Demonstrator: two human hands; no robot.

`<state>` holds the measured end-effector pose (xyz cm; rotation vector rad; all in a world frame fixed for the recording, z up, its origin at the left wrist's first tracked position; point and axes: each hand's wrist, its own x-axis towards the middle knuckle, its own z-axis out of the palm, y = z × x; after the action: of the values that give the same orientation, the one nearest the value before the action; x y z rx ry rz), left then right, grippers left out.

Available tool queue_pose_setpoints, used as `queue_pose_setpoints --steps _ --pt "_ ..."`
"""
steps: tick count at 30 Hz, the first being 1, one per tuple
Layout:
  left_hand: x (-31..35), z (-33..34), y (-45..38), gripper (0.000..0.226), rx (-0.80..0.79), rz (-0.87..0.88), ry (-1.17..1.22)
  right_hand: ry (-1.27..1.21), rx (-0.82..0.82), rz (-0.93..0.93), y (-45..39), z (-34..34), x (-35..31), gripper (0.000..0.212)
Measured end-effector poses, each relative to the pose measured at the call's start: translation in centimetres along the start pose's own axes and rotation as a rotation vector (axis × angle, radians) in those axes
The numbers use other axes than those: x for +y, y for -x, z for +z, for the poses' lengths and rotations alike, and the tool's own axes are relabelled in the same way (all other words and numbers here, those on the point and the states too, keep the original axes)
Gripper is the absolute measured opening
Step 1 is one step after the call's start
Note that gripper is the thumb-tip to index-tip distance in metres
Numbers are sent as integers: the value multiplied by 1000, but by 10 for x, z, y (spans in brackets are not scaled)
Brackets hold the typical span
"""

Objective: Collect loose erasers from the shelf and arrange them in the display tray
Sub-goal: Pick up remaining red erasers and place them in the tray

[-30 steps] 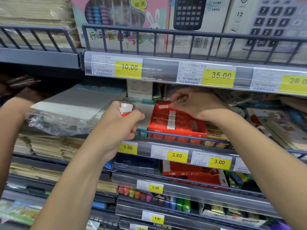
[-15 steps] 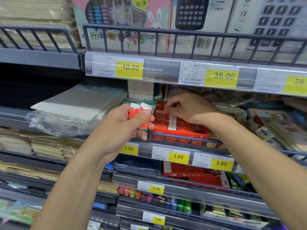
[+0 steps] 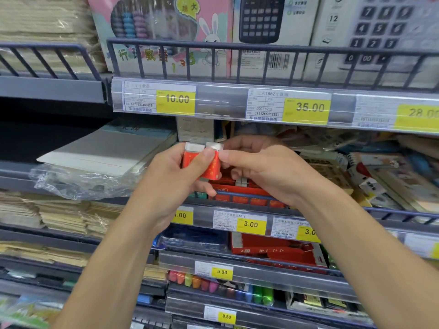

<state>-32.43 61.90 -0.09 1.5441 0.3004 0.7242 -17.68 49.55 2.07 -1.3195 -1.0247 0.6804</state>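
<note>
Your display tray (image 3: 240,194) sits red on the shelf, at six o'clock below both hands. Your left hand (image 3: 171,184) grips two erasers (image 3: 204,160) upright; your right hand (image 3: 266,167), at three o'clock, pinches their top edge.

Both hands (image 3: 171,179) (image 3: 263,167) raised, seemingly pinching.

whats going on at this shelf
A person is tidying erasers at a stationery shelf. The left hand grips two red-sleeved erasers side by side, and the right hand pinches the edge of the right one. Just behind and below the hands sits the red display tray, already partly filled.
</note>
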Motion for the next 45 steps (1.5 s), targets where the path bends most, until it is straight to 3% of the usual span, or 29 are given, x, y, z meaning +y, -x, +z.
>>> queue_pose_setpoints --steps 6,10,15,21,26,31,35,38,45 --pt "5 1 -1 6 61 86 -222 86 97 -69 6 3 7 16" --pt "7 -2 -4 14 102 131 -423 153 120 -107 9 4 5 5" --pt "6 1 -7 23 137 114 -442 144 148 -133 10 4 1 4" --pt "1 7 -13 44 196 177 -628 145 194 -84 7 2 4 17" --pt "-1 10 -15 39 186 195 -641 172 212 -80 7 -11 -4 14" --pt "-6 7 -17 22 219 91 -585 610 332 -24 0 -41 -10 13" --pt "-6 5 -16 14 172 103 -599 1107 220 84 -1 -56 -9 8" --pt "-5 5 -16 8 109 175 -572 1213 179 72 -5 -55 -6 10" --pt "-9 -1 -17 8 101 161 -520 1274 127 -5 -17 -50 1 10"
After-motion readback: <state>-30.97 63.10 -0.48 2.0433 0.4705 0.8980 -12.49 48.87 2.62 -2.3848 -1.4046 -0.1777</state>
